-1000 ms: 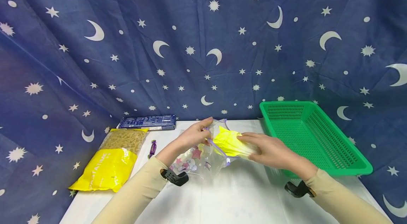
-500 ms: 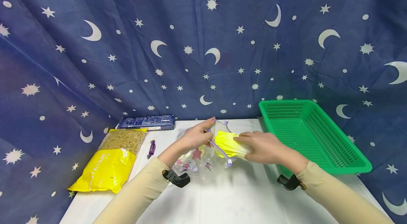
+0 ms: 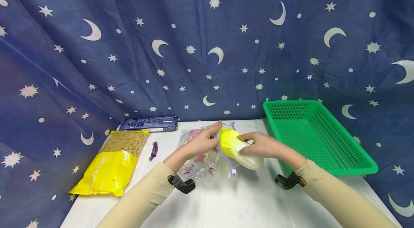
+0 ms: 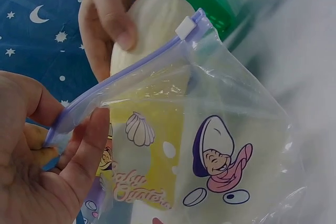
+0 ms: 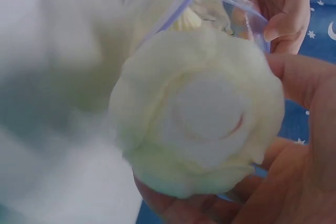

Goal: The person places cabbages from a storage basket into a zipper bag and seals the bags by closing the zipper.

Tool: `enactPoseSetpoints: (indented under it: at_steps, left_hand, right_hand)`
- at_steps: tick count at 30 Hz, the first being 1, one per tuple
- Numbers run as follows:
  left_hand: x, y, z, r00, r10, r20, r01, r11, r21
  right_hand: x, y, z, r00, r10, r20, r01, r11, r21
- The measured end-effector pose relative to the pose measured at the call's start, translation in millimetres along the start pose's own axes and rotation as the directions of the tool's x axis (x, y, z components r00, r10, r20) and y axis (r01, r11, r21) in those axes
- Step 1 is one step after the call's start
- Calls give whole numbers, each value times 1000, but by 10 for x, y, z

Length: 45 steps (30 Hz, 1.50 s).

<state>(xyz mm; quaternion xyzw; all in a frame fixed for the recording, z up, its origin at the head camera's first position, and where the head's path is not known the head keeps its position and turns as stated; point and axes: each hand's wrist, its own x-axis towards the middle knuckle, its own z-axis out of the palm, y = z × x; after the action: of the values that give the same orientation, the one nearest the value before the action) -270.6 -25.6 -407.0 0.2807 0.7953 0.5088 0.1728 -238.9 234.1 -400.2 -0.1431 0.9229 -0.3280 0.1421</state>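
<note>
A napa cabbage [image 3: 251, 160], yellow at its leafy end and white at its base, lies partly inside a clear zip bag [image 4: 252, 114] printed with cartoon shells and a pink star. My right hand [image 3: 265, 145] holds it near the white base, thumb and fingers spread round the sides. Its round cut base [image 5: 207, 114] faces the right wrist camera. The bag's purple zip edge, with a white slider [image 4: 186, 27], is pinched by my left hand [image 3: 203, 142]. The bag's mouth stands open around the leafy end, which shows through the film.
A green plastic basket [image 3: 349, 171] stands at the right. Toward the left are a yellow pasta bag [image 3: 111, 172], a small purple-wrapped candy [image 3: 154, 151] and a flat blue packet [image 3: 148, 123] by the starry curtain [image 3: 207, 41]. White cloth [image 3: 233, 203] covers the table.
My right hand has shifted left toward the bag, and the cabbage has turned so its white base shows more. My left hand keeps its hold on the bag's edge.
</note>
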Motion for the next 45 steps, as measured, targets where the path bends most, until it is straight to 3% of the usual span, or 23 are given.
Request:
enactPoseSetpoints:
  at_steps: [2, 5, 11, 15, 18, 24, 29, 31, 34, 39, 45]
  left_hand:
    - [3, -2, 13, 1000, 1, -1, -1, 1000, 12]
    - [5, -4, 30, 1000, 3, -3, -3, 1000, 10]
    - [9, -15, 52, 1000, 16, -19, -17, 999, -32]
    - [10, -16, 53, 999, 14, -33, -14, 1000, -14]
    - [13, -15, 53, 999, 20, -39, -19, 1000, 10]
    - [14, -22, 56, 999, 34, -37, -33, 999, 33]
    - [14, -28, 57, 998, 27, -49, -25, 999, 41]
    - [18, -34, 57, 999, 22, -50, -21, 999, 33]
    - [23, -48, 57, 999, 6, -38, -7, 1000, -9]
    - [10, -51, 58, 999, -20, -25, 18, 997, -80]
    - [-4, -42, 59, 999, -27, -21, 26, 997, -75]
  right_hand:
    - [13, 15, 11, 999, 29, 17, -31, 993, 115]
    - [16, 21, 28, 994, 94, 54, -105, 957, 270]
    - [3, 47, 72, 972, 175, 156, -230, 834, 501]
    - [1, 104, 109, 960, 186, 208, -276, 750, 601]
    - [-2, 142, 140, 954, 160, 255, -291, 710, 641]
    - [-14, 170, 183, 932, 71, 356, -306, 679, 667]
    - [-24, 184, 193, 922, 103, 375, -335, 698, 633]
    - [-24, 197, 196, 917, 118, 380, -353, 681, 641]
    - [-21, 230, 200, 915, 131, 382, -378, 614, 693]
    - [-15, 305, 204, 919, 132, 371, -388, 467, 795]
    - [17, 383, 203, 926, 95, 365, -376, 297, 877]
